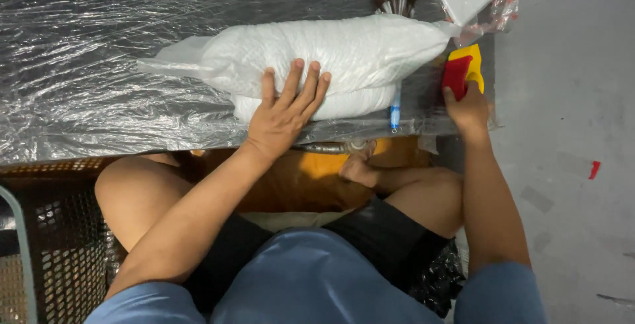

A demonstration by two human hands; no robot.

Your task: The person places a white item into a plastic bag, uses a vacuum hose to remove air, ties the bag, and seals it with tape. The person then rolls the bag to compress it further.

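L hand (284,116) flat on white bag (317,56), fingers spread.

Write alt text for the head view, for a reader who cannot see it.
A seated person's left hand presses flat on a white bag lying on clear plastic sheet, while the right hand grips a red and yellow tool at the sheet's edge. A blue pen lies beside the bag.

Bundle (331,56) on sheet (99,66), pen (395,109) alongside
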